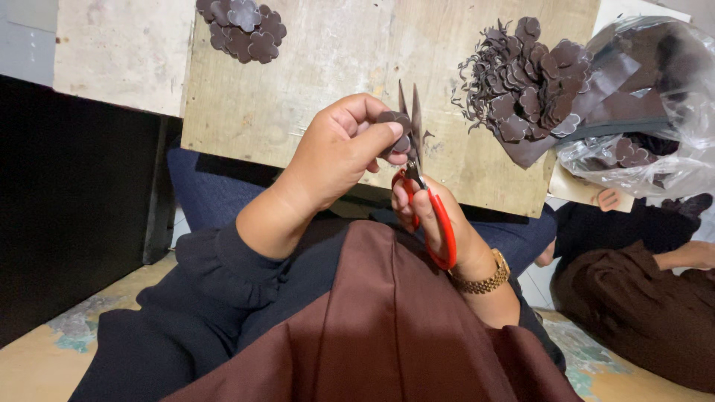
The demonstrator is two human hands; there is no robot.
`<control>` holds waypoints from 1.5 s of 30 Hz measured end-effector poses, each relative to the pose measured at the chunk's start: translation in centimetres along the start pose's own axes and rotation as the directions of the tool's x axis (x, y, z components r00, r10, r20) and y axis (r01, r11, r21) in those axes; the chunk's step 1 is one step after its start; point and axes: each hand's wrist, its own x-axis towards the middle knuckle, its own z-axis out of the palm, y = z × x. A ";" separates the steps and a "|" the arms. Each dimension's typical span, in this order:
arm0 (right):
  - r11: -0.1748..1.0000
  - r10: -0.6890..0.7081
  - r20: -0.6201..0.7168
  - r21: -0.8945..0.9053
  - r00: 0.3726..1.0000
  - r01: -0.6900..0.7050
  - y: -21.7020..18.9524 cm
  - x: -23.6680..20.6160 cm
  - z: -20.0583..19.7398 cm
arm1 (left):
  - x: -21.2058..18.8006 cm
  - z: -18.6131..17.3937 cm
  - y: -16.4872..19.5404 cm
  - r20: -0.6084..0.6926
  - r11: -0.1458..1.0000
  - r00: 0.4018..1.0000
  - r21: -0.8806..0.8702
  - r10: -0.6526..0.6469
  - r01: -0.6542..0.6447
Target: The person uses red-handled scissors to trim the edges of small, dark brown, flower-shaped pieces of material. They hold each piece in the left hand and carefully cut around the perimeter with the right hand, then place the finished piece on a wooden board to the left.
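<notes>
Head view, scissors blades upward, right hand

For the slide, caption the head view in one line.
Left hand holds a dark flower-shaped cutout to red-handled scissors in the right hand, above a wooden board with piled cutouts.
</notes>
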 end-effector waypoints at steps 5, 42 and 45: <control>0.998 0.002 -0.011 -0.070 1.000 -0.002 0.3 0.1 -0.2 | 0.1 -0.2 0.0 0.008 1.000 1.000 -0.015 -0.004 0.005; 0.996 0.079 -0.066 -0.045 0.995 -0.083 1.5 -0.3 -0.3 | 0.5 -0.6 -0.7 -0.033 0.998 0.999 -0.062 -0.015 0.013; 0.994 0.090 -0.072 -0.061 0.993 -0.094 1.8 -0.3 -0.3 | 0.6 -0.7 -0.8 -0.033 0.998 0.999 -0.059 -0.013 0.011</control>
